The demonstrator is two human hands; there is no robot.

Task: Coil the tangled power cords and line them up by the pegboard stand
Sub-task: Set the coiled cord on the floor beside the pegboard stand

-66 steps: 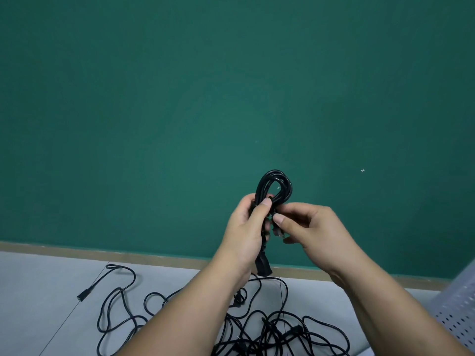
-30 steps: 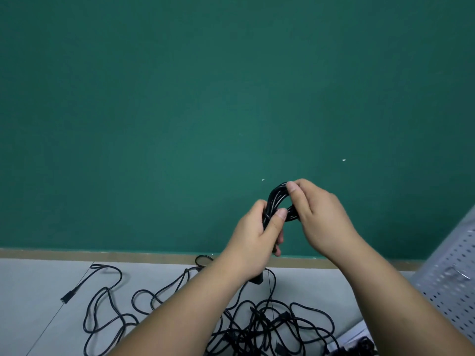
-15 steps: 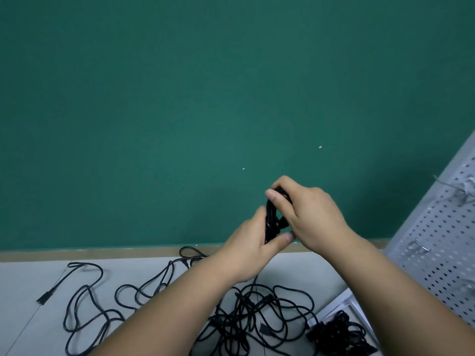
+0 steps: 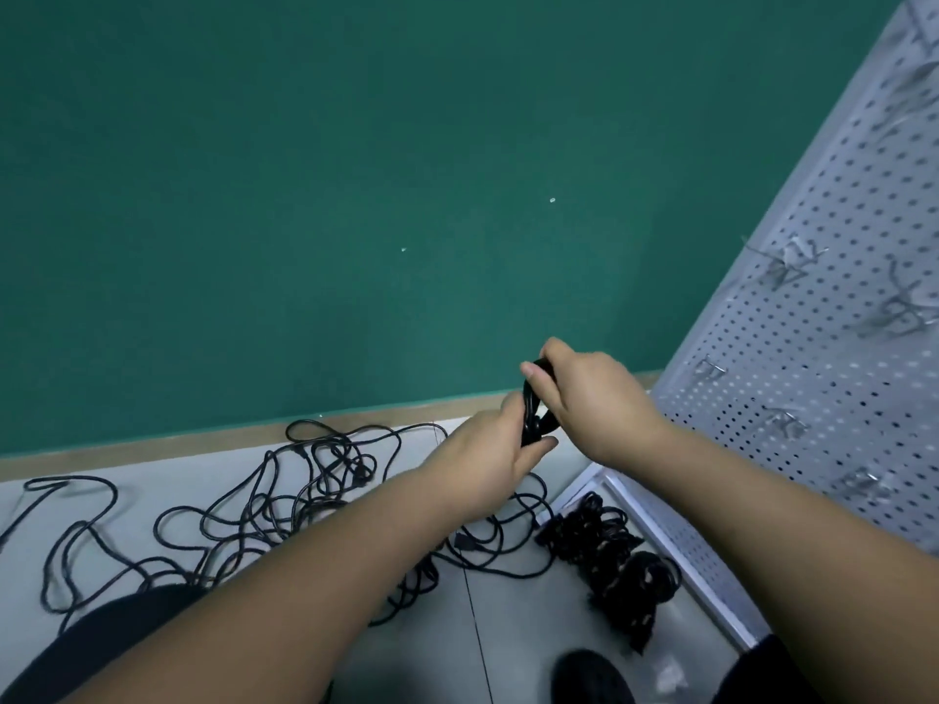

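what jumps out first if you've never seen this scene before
Two bare hands meet mid-frame: the left hand and right hand both grip a small black coiled cord, held up in front of the green wall. Below them a tangle of black cords sprawls over the pale floor. A pile of coils sits at the foot of the white pegboard stand on the right.

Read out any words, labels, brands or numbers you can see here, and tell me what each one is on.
No text can be read in this view.
The pegboard stand shows only holes and metal hooks, no label.
The held cord, gripped by the left hand and right hand, the coiled cords and the tangled cords look plain black; any moulded marks are too small to tell.
The green wall has pale specks, not writing.
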